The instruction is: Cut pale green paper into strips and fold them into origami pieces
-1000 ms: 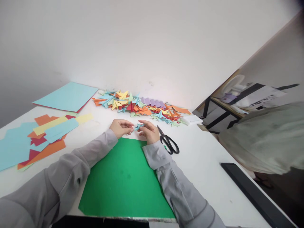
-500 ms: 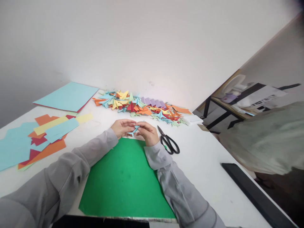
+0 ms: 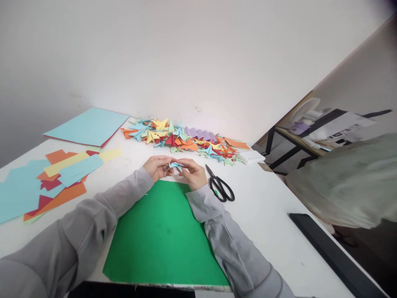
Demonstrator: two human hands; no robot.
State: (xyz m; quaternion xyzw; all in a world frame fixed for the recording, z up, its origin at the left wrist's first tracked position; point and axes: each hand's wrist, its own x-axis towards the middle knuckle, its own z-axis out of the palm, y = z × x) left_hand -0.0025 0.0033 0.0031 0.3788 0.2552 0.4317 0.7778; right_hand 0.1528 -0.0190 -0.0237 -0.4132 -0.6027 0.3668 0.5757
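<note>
A small folded light blue paper piece (image 3: 175,165) is held between my two hands, just above the far edge of a green mat (image 3: 164,231). My left hand (image 3: 157,167) pinches its left side, and my right hand (image 3: 192,173) has its fingers closed on the right side. Black-handled scissors (image 3: 221,186) lie close to the right of my right hand. Beyond both hands is a long heap of small folded paper shapes (image 3: 189,142) in many colours.
Coloured paper scraps (image 3: 72,167) overlap at the left, with large blue sheets (image 3: 89,126) behind them. A white packet (image 3: 250,156) lies at the heap's right end. A black bar (image 3: 328,252) runs along the table's right edge, beside a shelf (image 3: 294,138) and grey-green cloth (image 3: 350,182).
The blue paper piece has turned between my fingers and lies more level. My right hand has shifted slightly left.
</note>
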